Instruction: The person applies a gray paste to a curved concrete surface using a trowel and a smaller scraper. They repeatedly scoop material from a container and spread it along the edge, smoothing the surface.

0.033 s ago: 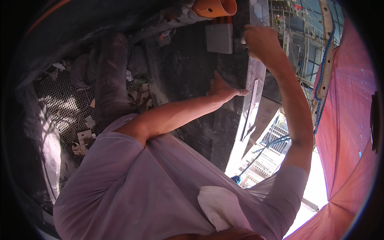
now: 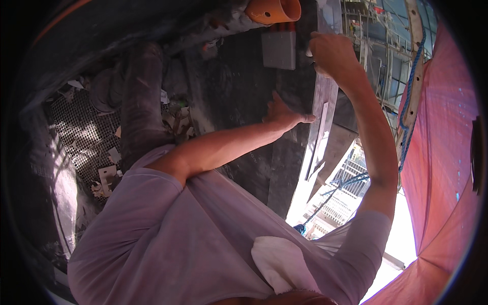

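Note:
My left hand (image 2: pixel 285 113) lies against a dark upright panel (image 2: pixel 239 96). Its thumb points toward the panel's right edge and another finger is stretched upward, so the hand is open. Higher up and to the right, my right hand (image 2: pixel 333 55) is closed at the top of a pale strip (image 2: pixel 325 94) running along that edge. A small light bit shows at its fingertips, too little to name. Left of this hand, a grey rectangular plate (image 2: pixel 278 50) sits on the panel. A long narrow strip (image 2: pixel 319 129) lies along the edge below.
An orange pipe end (image 2: pixel 284 11) juts in at the top. Scraps of debris (image 2: pixel 107 175) lie on a perforated floor (image 2: pixel 71 119) beside my leg (image 2: pixel 142 86). At right are a blue rope (image 2: pixel 409 101), a holed metal post (image 2: pixel 417 76), scaffolding (image 2: pixel 378 56) and reddish sheeting (image 2: pixel 447 152).

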{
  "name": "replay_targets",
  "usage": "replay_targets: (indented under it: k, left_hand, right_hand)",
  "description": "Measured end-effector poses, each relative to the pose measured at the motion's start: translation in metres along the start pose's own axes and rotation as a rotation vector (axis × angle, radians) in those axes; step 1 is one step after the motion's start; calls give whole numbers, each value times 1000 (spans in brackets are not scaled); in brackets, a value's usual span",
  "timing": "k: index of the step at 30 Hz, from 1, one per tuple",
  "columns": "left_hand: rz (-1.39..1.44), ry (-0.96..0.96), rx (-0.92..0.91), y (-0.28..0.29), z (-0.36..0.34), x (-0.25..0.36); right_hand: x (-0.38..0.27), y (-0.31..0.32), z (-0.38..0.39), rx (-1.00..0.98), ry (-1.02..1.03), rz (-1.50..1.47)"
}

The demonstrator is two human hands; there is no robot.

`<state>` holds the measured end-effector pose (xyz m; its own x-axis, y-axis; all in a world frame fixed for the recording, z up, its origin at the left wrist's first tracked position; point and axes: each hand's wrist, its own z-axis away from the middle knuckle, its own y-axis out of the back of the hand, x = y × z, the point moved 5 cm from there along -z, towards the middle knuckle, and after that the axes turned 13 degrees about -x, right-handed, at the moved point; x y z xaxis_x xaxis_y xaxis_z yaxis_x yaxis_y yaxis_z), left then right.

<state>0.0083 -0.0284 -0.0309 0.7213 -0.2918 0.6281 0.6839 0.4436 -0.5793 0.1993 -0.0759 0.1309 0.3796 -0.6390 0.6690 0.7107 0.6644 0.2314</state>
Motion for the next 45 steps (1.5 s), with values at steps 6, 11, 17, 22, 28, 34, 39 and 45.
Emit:
replay_targets:
  k: [6,11,17,22,28,34,39,45]
  left_hand:
    - [-13,26,-14,1,-9,3]
    - [-19,26,-14,-3,-10,-3]
    - [-10,19,-27,-2,-11,-3]
    - [-2,47,-37,0,-6,0]
    - [-14,5,-15,1,-6,0]
    - [-4,17,-21,0,-8,2]
    - [-10,29,-22,-2,-11,-4]
    - [0,22,-37,-1,-8,-2]
  right_hand:
    - [30,17,8,87,30,-132]
    - [38,-1,-8,163,53,-129]
    - [43,3,-28,87,56,-111]
    - [34,13,-38,-42,-14,-110]
    - [41,31,-36,-36,-60,-70]
    - [59,43,-30,-10,32,-121]
    - [59,23,-48,8,38,-114]
    - [63,17,-58,22,20,-84]
